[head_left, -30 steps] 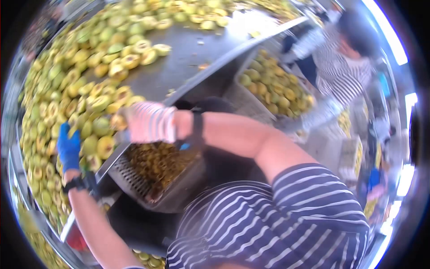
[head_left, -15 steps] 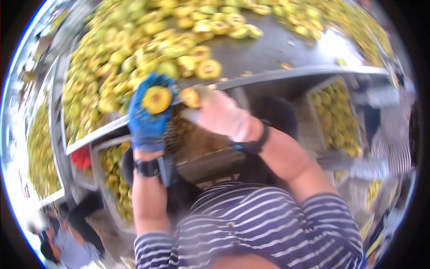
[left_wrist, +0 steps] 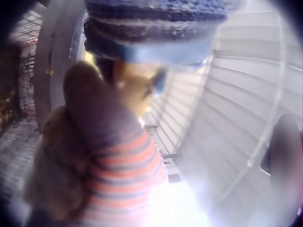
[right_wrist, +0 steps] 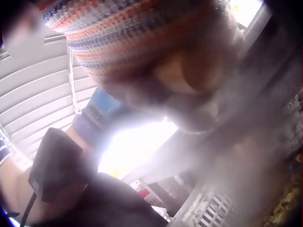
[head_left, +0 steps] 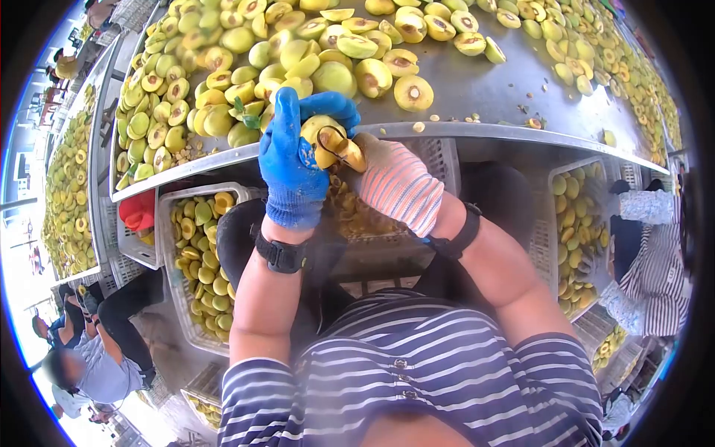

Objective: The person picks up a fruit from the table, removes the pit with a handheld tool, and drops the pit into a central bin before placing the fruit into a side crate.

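Note:
In the head view my left hand (head_left: 298, 164), in a blue glove, grips a yellow stone-fruit half (head_left: 316, 134) over the table's front edge. My right hand (head_left: 395, 179), in a striped glove with a worn brown thumb, meets it from the right and pinches another yellow fruit piece (head_left: 351, 155) against it. A thin dark curved line shows between the two pieces; I cannot tell whether it is a blade. The left wrist view shows the striped right glove (left_wrist: 123, 161) close to the yellow fruit (left_wrist: 137, 92), blurred. In the right wrist view the fruit (right_wrist: 184, 73) sits under the striped fingers.
Many halved yellow-green fruits (head_left: 238, 41) heap on a metal table (head_left: 477, 89) with a raised front rim. Beneath my hands sits a crate of brownish scraps (head_left: 357, 216). Fruit-filled crates stand left (head_left: 195, 276) and right (head_left: 577, 216). Another person (head_left: 652, 261) works at the right.
The view has turned so the table edge runs across. My left hand went from the pile, took up a fruit half and brought it to my right hand; both now meet at the rim.

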{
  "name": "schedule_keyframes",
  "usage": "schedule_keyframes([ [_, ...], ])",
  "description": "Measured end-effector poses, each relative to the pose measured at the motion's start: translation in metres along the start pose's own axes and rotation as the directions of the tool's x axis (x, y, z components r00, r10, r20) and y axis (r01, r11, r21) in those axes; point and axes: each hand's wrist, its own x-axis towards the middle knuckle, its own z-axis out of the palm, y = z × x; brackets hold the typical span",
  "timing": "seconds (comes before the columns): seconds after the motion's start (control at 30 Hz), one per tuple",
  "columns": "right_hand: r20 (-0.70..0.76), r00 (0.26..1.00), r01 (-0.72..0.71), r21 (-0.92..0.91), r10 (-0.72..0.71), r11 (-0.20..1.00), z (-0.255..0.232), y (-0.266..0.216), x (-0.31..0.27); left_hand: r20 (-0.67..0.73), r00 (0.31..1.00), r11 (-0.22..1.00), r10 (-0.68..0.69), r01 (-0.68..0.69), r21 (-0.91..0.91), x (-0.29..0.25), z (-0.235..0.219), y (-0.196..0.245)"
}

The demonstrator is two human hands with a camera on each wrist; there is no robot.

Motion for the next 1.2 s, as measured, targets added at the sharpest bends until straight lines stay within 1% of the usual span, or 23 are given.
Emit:
schedule_keyframes([
  [0.07,-0.012,0.989,0.147,0.043,-0.146,0.988,0.010,0.001,0.003,-0.028,1.000,1.000,-0.002,0.003,0.015,-0.001,0.001,0.006],
  [0.13,-0.103,0.870,0.488,0.037,-0.482,0.872,0.021,0.012,0.008,-0.020,1.000,0.999,0.010,-0.009,0.047,-0.003,0.001,0.009],
  [0.2,0.036,0.931,0.332,0.339,-0.364,0.880,0.016,0.018,0.002,0.039,0.999,0.996,-0.001,-0.002,0.093,0.000,-0.005,0.007],
  [0.23,0.296,0.948,-0.067,0.548,-0.118,0.834,-0.008,0.001,-0.005,0.082,0.997,0.993,-0.012,0.002,0.120,0.002,-0.008,0.006],
  [0.27,0.577,0.815,-0.473,0.603,0.059,0.642,-0.022,-0.008,-0.012,0.115,0.993,0.993,-0.024,0.011,0.114,0.003,-0.008,0.007],
  [0.33,0.591,0.805,-0.494,0.705,-0.038,0.508,-0.023,-0.001,-0.019,0.185,0.982,0.994,-0.046,0.028,0.102,0.003,-0.005,0.008],
  [0.4,0.623,0.774,-0.546,0.747,-0.113,0.379,-0.022,0.009,-0.023,0.138,0.979,0.975,-0.153,0.173,-0.141,0.001,0.003,0.000],
  [0.53,0.568,0.804,-0.428,0.759,-0.177,0.491,-0.027,0.025,-0.035,0.015,0.919,0.826,-0.393,0.360,-0.433,-0.011,0.028,0.001],
  [0.57,0.555,0.813,-0.386,0.742,-0.179,0.547,-0.036,0.028,-0.039,0.017,0.930,0.845,-0.366,0.340,-0.414,-0.011,0.028,-0.003],
  [0.63,0.532,0.823,-0.295,0.699,-0.198,0.651,-0.048,0.031,-0.045,0.036,0.997,0.997,-0.070,0.071,-0.029,-0.015,0.027,-0.008],
  [0.7,0.431,0.902,-0.170,0.349,0.004,0.921,-0.049,0.023,-0.048,0.028,0.992,0.982,-0.122,0.117,0.149,-0.015,0.022,-0.008],
  [0.73,0.337,0.938,-0.129,0.134,0.077,0.983,-0.049,0.019,-0.049,0.002,0.997,0.973,-0.079,0.077,0.217,-0.020,0.020,0.001],
  [0.77,0.268,0.961,0.021,0.159,-0.064,0.987,-0.046,0.033,-0.052,-0.025,0.999,0.959,-0.034,0.040,0.279,-0.032,0.019,0.010],
  [0.87,0.221,0.970,0.009,0.385,-0.102,0.923,-0.051,0.044,-0.061,-0.037,0.982,0.811,0.188,-0.134,0.569,-0.066,-0.015,0.060],
  [0.9,0.282,0.959,-0.115,0.382,0.003,0.917,-0.063,0.032,-0.065,-0.074,0.978,0.843,0.195,-0.129,0.522,-0.074,-0.039,0.078],
  [0.93,0.305,0.952,-0.129,0.387,0.005,0.913,-0.066,0.029,-0.067,-0.111,0.974,0.873,0.199,-0.125,0.472,-0.083,-0.066,0.097],
  [0.97,0.327,0.945,-0.142,0.392,0.006,0.909,-0.067,0.026,-0.067,-0.279,0.953,0.847,0.120,0.048,0.530,-0.094,-0.103,0.108],
  [1.0,0.351,0.937,-0.155,0.393,0.008,0.906,-0.066,0.025,-0.066,-0.445,0.894,0.804,0.054,0.225,0.550,-0.106,-0.145,0.111],
  [1.03,0.276,0.958,-0.034,0.393,-0.082,0.919,-0.060,0.029,-0.064,-0.502,0.865,0.665,0.010,0.369,0.649,-0.116,-0.184,0.111],
  [1.07,0.280,0.957,-0.037,0.390,-0.080,0.920,-0.059,0.028,-0.063,-0.562,0.827,0.495,-0.025,0.499,0.711,-0.126,-0.222,0.106],
  [1.13,0.289,0.955,-0.048,0.380,-0.070,0.924,-0.057,0.024,-0.061,-0.341,0.936,-0.091,0.084,0.348,0.933,-0.153,-0.302,0.072],
  [1.17,0.302,0.953,-0.079,0.368,-0.038,0.926,-0.059,0.020,-0.061,-0.208,0.975,-0.388,0.074,0.220,0.895,-0.159,-0.320,0.060],
  [1.2,0.312,0.950,-0.111,0.358,-0.006,0.927,-0.063,0.016,-0.060,-0.292,0.955,-0.247,0.052,0.296,0.923,-0.152,-0.311,0.066],
])
